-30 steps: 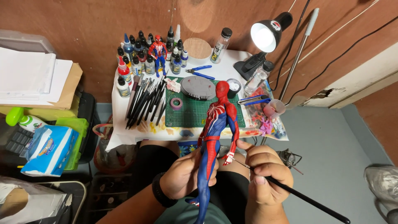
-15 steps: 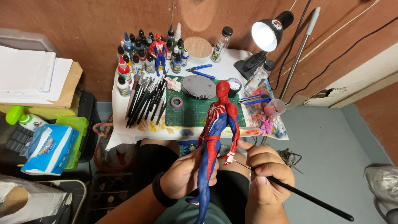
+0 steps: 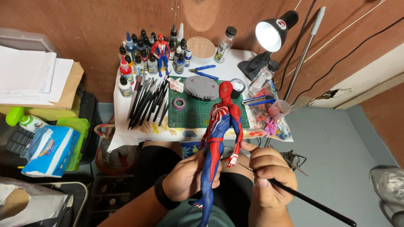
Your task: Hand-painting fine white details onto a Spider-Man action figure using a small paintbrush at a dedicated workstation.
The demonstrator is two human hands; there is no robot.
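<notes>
Left hand [image 3: 189, 178] wrapped tight round legs of red and blue toy figure [image 3: 219, 138], held upright over lap. Right hand [image 3: 269, 176] pinching thin black brush [image 3: 303, 196], tip touching figure's hand. Figure looks mostly painted; small touch-ups left, probably.

Glossy plastic figure [image 3: 219, 138], matt green cutting mat [image 3: 191, 115]

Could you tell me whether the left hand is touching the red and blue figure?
Touching: the head view shows the left hand wrapped around the legs of the figure.
</notes>
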